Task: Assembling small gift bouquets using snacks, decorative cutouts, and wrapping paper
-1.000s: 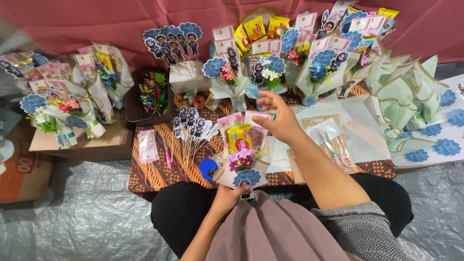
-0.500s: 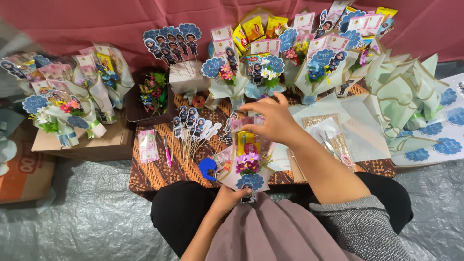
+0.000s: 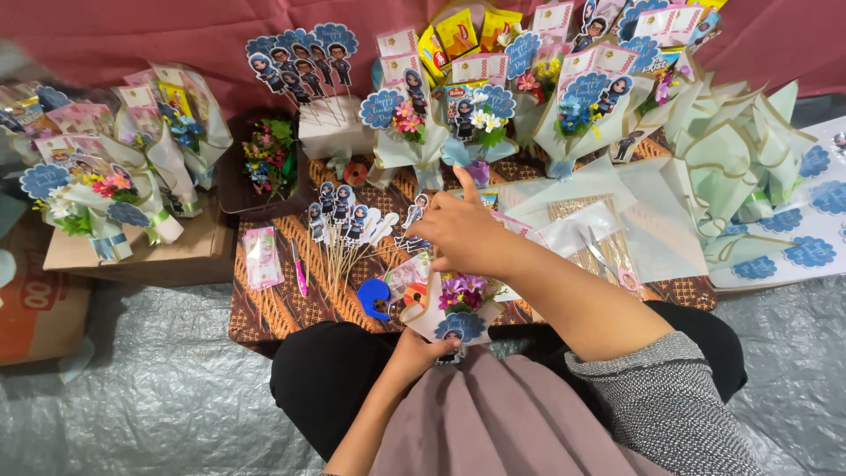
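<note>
While the left hand (image 3: 421, 348) grips the small bouquet (image 3: 454, 308) at the table's near edge, the right hand (image 3: 458, 231), fingers pinched (contents hidden), should lower straight among the purple flowers (image 3: 462, 289), steadying the wrap.

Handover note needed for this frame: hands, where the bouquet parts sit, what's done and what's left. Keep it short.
Left hand: grips the base of a small white-wrapped bouquet with purple flowers, held at the near edge of the low patterned brown table.
Right hand: above the bouquet, fingers over the cartoon-figure paper toppers on wooden sticks; grasp unclear.
Done: many wrapped bouquets stand along the back.
Left: this bouquet shows one blue scalloped tag, no tall stick topper.
Pink-handled scissors lie to the right.
</note>
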